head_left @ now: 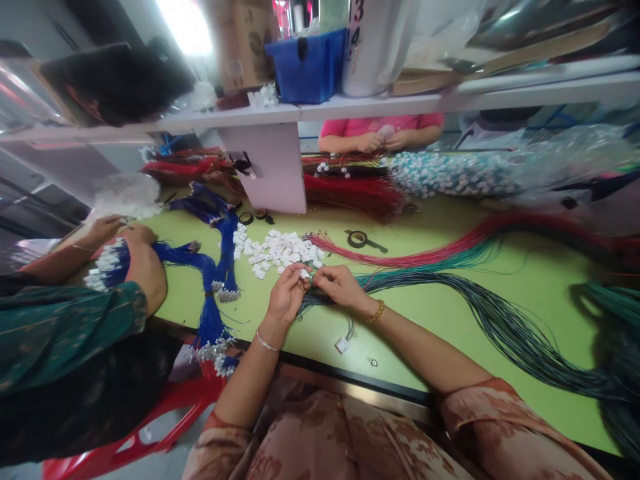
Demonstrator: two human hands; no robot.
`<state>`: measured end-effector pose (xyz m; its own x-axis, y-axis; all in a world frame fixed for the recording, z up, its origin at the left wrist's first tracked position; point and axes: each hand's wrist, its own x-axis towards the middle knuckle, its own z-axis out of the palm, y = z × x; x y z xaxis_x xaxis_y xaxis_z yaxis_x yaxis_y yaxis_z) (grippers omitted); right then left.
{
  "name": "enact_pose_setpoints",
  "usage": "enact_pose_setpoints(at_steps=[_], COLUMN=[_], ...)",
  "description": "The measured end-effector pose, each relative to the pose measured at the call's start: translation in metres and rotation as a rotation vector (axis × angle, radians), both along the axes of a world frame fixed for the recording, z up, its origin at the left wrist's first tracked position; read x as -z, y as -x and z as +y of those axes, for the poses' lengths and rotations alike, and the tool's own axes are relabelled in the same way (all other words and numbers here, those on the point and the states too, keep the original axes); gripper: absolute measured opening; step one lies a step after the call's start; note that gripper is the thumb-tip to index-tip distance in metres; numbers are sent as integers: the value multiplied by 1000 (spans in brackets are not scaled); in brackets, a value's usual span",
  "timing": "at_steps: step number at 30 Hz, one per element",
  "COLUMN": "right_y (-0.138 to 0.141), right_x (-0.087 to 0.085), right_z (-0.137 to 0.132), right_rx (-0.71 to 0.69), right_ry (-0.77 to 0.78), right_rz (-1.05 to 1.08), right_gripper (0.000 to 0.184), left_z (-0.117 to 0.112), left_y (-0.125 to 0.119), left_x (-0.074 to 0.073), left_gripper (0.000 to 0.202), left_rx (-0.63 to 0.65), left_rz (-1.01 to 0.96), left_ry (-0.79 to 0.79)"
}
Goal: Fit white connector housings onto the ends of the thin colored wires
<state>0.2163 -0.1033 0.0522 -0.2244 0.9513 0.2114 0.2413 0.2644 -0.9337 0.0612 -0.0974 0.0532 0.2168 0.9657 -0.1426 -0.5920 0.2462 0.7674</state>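
My left hand (285, 298) pinches a small white plug connector (304, 274) between thumb and fingers. Close beside it, my right hand (342, 287) has its fingertips pressed together on a thin wire at the connector; the wire looks greenish, but its end is hidden. Just beyond both hands lies a heap of loose white connectors (287, 250). Bundles of red wires (415, 259), green wires (450, 263) and dark grey wires (463, 285) stretch off to the right, the dark ones passing under my hands. Nearer the table edge rests a white connector with wires attached (342, 345).
A black tape roll (358, 239) and a small metal ring (374, 363) lie on the green table (425, 327). Leftward are blue wire bundles (210, 320) and a co-worker's arms (147, 267). Another person (383, 133) sits opposite, below a shelf (370, 107) holding a blue bin (307, 70).
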Motion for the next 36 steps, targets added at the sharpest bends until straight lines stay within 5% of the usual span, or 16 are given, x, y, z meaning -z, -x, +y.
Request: enact_pose_setpoints(at_steps=[7,17,21,26,36], right_y=[-2,2,-3,-12,-5], right_x=[-2,-1,-3,0,18], right_z=[2,2,12,24,13], right_rx=[-17,-23,-28,-32,-61], right_ry=[-13,-94,16,215,201], right_rz=[-98,-254,14,497,292], right_gripper=[26,25,11,45,38], left_z=[-3,-5,-1,4,1], left_y=[-9,-15,-9,-4,-9], left_x=[8,24,17,10,10], left_gripper=[31,30,20,14,16], left_rx=[-74,-190,-221,-90,-106], left_rz=[282,291,191,140,531], left_ry=[-154,-119,-65,5,-249])
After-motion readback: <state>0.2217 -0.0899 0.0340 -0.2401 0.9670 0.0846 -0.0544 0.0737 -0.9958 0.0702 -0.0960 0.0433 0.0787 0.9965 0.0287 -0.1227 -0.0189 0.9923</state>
